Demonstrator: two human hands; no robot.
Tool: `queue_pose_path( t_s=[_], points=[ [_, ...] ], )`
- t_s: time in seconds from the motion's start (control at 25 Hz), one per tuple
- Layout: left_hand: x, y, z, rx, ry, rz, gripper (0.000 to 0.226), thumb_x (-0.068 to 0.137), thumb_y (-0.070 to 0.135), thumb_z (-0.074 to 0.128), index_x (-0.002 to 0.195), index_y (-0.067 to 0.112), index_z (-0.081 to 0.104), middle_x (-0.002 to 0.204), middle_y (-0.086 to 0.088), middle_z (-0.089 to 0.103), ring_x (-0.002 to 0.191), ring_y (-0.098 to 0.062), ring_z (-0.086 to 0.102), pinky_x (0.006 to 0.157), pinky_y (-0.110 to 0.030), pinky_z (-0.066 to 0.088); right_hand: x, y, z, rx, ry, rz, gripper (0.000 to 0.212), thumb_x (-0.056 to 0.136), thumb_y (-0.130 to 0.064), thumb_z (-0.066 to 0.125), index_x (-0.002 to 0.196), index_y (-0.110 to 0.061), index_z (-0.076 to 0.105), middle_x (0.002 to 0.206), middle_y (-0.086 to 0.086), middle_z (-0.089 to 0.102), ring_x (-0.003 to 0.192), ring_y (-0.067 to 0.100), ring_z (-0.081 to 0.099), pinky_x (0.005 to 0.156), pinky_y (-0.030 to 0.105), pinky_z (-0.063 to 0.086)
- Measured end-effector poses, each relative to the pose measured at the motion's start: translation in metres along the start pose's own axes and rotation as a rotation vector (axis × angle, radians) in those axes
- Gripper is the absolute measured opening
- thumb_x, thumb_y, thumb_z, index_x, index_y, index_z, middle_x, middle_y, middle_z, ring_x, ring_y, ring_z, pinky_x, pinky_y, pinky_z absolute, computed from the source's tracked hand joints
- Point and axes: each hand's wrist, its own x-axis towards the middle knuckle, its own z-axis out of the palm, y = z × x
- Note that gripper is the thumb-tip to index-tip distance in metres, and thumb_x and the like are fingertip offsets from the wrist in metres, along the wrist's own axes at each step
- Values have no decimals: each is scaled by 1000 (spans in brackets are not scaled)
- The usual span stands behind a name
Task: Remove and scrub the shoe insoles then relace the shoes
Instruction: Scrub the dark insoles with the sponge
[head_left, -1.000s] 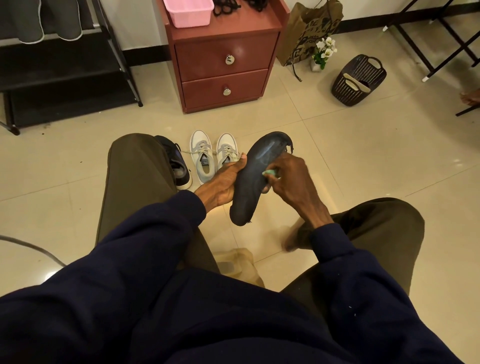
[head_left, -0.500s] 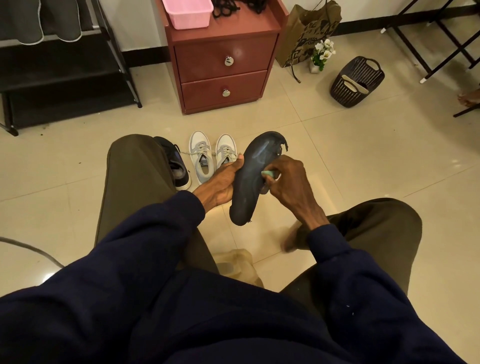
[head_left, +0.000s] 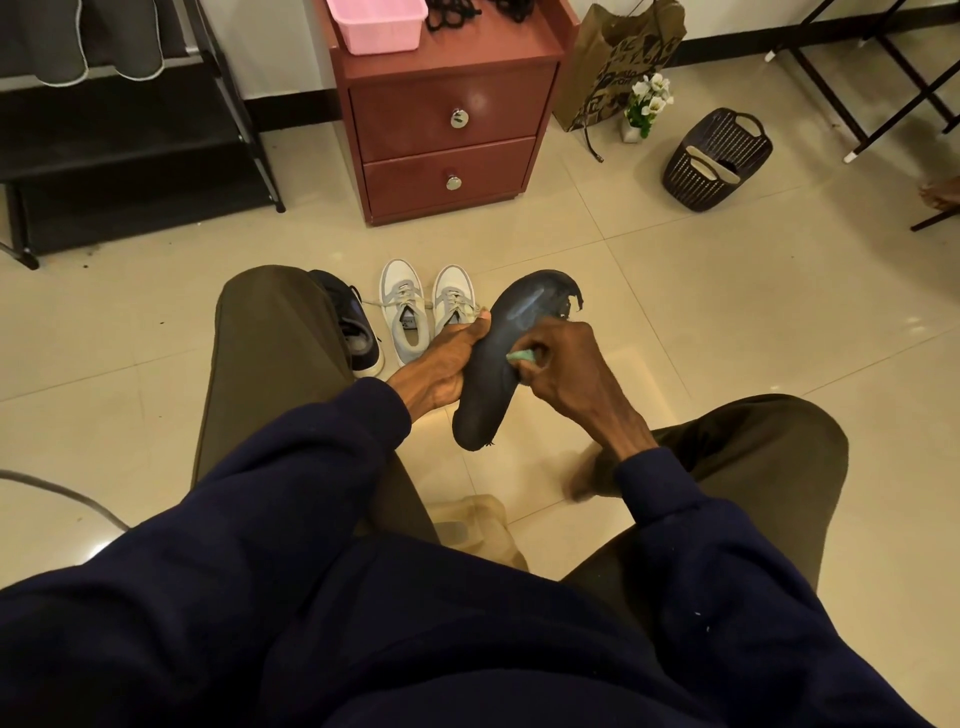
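You hold the dark insole (head_left: 511, 338) in the air between your knees, toe end up and away from you, ragged at its tip. Your left hand (head_left: 441, 364) grips its left edge, thumb on the face and fingers curled behind. Your right hand (head_left: 566, 364) pinches a small green scrubber (head_left: 521, 357) in curled fingers and presses it on the insole's middle. Over the last second the scrubber has slid a little down from the forefoot toward the heel, while the insole has barely moved, so I judge you are mid-stroke and scrubbing is unfinished; a pale streak shows above the scrubber. The grey sneakers (head_left: 410, 317) stand laced on the floor just beyond, a dark shoe (head_left: 356, 338) beside them, and black laces (head_left: 452, 13) lie on the red cabinet (head_left: 447, 119). The brown paper bag (head_left: 618, 57) carries print, and one sneaker has a label inside; neither is readable
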Motion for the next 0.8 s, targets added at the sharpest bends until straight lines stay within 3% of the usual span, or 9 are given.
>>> queue_pose_path(
  t_s=[0.08,0.24,0.32,0.44,0.52,0.6,0.72,0.8],
  points=[
    [2,-1,0,8,21,3,29,107,28,52,106,3,67,91,-11,77,80,-22,75,79,-34,62,-1,-7,4,48,-51,-2,7,79,-7,78,83,-12,78,79,-3,70,67,5,59,60,17,48],
    [3,-2,0,-43,9,-9,31,107,28,52,117,2,65,121,-22,70,112,-37,67,104,-54,52,3,12,-3,-30,193,186,8,77,-7,79,80,-14,76,78,-2,69,65,6,56,58,15,45],
    [3,-2,0,-45,17,-7,31,107,28,52,117,2,65,123,-22,69,112,-37,67,105,-54,51,1,15,-2,-6,221,201,8,78,-8,79,82,-14,76,81,-2,69,68,7,58,60,18,49],
    [2,0,0,-36,26,-5,30,106,29,53,114,2,65,102,-15,75,88,-26,73,87,-40,60,-2,-5,7,120,36,52,8,80,-8,79,87,-12,78,83,-2,70,70,7,59,61,12,45],
    [2,-2,0,-1,34,-13,29,105,28,55,116,2,63,96,-12,74,79,-22,74,75,-34,63,-4,-15,9,98,-168,-20,9,80,-6,78,86,-12,80,83,-2,71,70,6,59,60,11,43],
    [0,-1,1,8,36,-19,28,105,27,56,116,1,62,93,-12,75,76,-21,75,70,-31,64,-2,-14,7,39,-256,-25,7,79,-8,80,83,-14,81,83,-4,72,67,4,60,59,14,46],
    [-1,2,2,5,3,-16,31,107,29,53,115,1,64,103,-14,75,88,-24,74,84,-35,62,1,0,1,-17,-78,46,4,80,-10,80,82,-14,78,80,-3,71,67,7,61,59,20,49],
    [-3,2,3,-5,-28,-24,33,108,29,48,117,2,64,113,-17,72,99,-29,72,96,-43,57,3,10,-1,-86,116,108,5,82,-11,78,85,-14,76,84,-1,68,71,9,58,61,11,39]
  ],
)
